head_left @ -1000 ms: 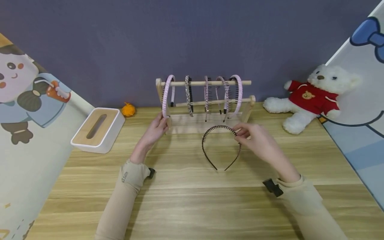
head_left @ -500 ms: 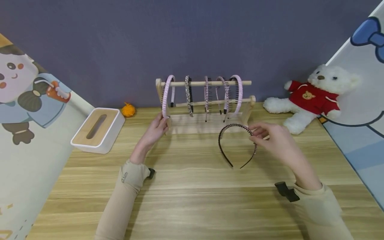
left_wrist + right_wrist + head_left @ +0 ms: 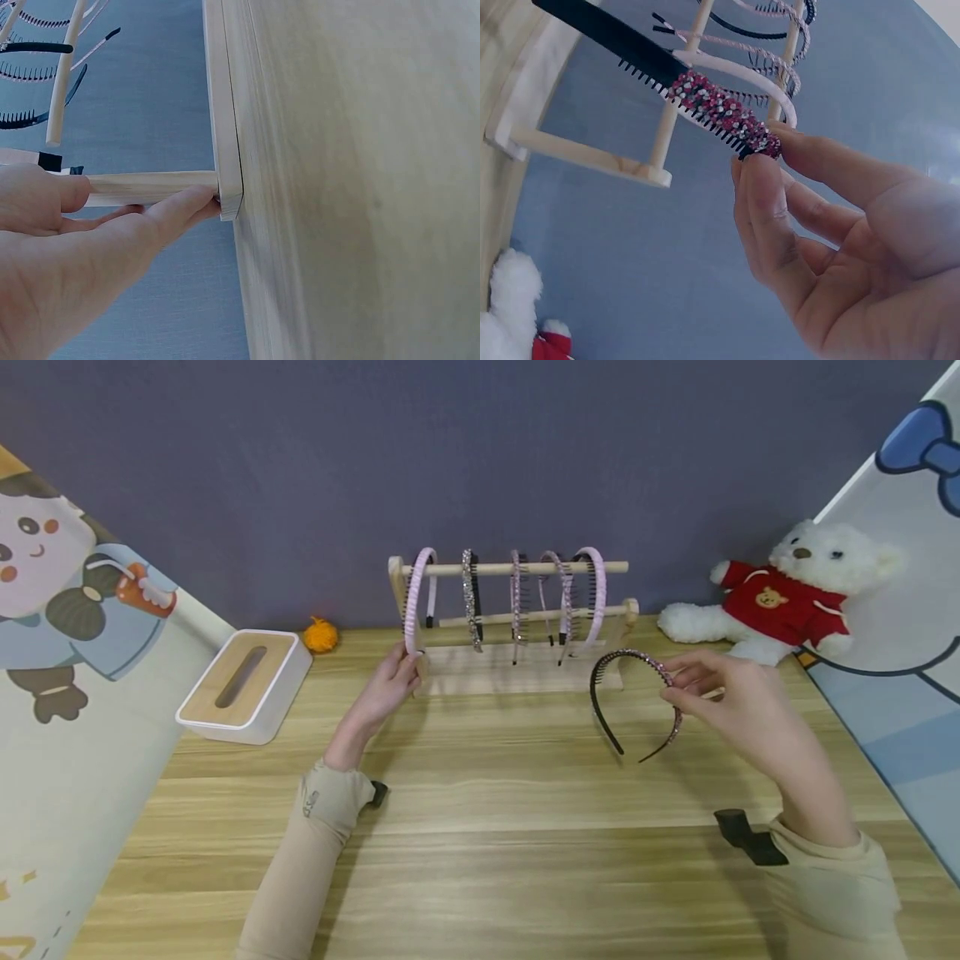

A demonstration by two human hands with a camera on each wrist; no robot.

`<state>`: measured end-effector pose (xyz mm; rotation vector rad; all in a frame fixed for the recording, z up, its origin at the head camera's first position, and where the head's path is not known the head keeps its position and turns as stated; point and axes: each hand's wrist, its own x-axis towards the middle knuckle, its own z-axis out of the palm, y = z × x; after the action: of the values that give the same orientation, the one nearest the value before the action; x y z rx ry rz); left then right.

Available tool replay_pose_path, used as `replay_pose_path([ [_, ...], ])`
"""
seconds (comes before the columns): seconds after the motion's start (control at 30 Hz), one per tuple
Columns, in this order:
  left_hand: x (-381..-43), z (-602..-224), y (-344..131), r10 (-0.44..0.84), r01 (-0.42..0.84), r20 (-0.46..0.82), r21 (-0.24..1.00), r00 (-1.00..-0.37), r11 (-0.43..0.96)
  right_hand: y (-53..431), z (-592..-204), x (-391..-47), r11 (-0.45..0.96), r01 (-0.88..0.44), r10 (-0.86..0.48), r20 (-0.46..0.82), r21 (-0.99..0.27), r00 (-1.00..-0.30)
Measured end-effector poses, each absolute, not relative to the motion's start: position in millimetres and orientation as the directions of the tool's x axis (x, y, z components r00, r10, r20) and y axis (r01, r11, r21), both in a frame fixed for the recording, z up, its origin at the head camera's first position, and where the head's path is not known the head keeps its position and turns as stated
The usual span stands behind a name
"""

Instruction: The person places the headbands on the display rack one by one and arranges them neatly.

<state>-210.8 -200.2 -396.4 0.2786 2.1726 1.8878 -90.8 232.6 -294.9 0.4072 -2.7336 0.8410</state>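
My right hand [image 3: 738,706] pinches a headband [image 3: 597,693] by its side, held up in front of the rack's right end. In the right wrist view the headband [image 3: 718,109] shows red and silver stones, black comb teeth and a black band end. At the rack's left end, my left hand [image 3: 386,685] grips the wooden headband rack [image 3: 517,670] by its side post [image 3: 154,181], close to the base. Several headbands hang on the upper bar, among them a padded pink one [image 3: 412,610] at the left, a silver glittering one [image 3: 470,593] and another pink one [image 3: 597,593] at the right.
A white teddy bear [image 3: 783,602] in a red top sits to the right of the rack. To the left stand a tissue box [image 3: 243,685] with a wooden lid and a small orange object [image 3: 321,634]. A dark wall [image 3: 480,452] rises behind the table [image 3: 480,860].
My right hand has carried the headband rightward and slightly up, away from the middle of the rack, turning it so its stones show more. The left hand has stayed on the post.
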Motion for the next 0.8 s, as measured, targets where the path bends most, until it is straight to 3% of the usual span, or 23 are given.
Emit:
replay_pose_path([
  [0.3, -212, -397, -201, 0.305, -0.015, -0.057, 0.990, -0.951, 0.140, 238, -286, -88, 0.821, -0.305, -0.134, 0.357, -0.482, -0.925],
  [0.8, -212, -396, -200, 0.309, -0.011, -0.054, 0.990, -0.949, 0.138, 234, -261, -94, 0.788, -0.227, 0.005, 0.374, -0.573, -0.927],
])
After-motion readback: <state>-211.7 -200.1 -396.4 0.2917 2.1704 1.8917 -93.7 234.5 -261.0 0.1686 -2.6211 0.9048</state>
